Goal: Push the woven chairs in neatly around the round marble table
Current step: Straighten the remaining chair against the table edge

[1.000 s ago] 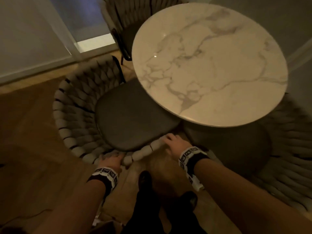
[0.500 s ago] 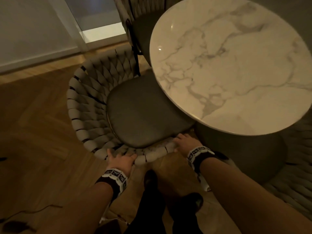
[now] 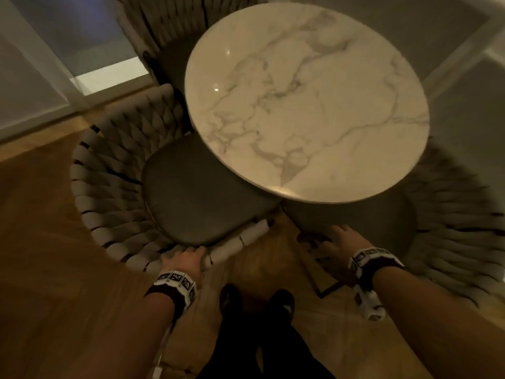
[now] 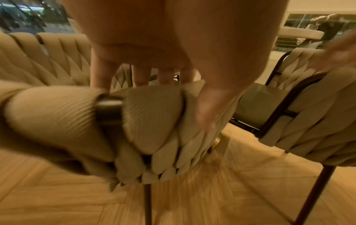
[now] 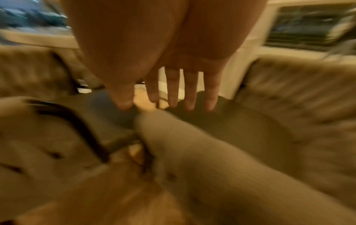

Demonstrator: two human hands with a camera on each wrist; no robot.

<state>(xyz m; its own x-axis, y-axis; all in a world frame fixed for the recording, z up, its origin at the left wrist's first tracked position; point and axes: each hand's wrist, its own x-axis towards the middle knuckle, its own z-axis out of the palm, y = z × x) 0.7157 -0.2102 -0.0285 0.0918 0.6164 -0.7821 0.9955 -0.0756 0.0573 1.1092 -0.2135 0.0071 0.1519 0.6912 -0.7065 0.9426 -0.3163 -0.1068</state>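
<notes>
The round marble table (image 3: 306,105) stands in the middle of the head view. On its left, a beige woven chair (image 3: 109,187) has its dark seat cushion (image 3: 196,209) partly under the tabletop. My left hand (image 3: 185,258) grips that chair's woven rim (image 4: 150,115), with the fingers over the far side and the thumb on the near side. My right hand (image 3: 338,242) hovers open with straight, spread fingers and holds nothing. It is over the near end of a second woven chair (image 3: 451,236) on the table's right. That chair's rim (image 5: 192,152) lies just below the fingers.
A third woven chair (image 3: 164,31) is tucked in at the table's far left, near a bright window strip (image 3: 109,75). The floor is wooden parquet (image 3: 41,242). My dark shoes (image 3: 257,302) stand between the two near chairs.
My right hand has let go of the left chair's rim and swung right toward the second chair. My left hand has stayed on the rim. The head view has shifted.
</notes>
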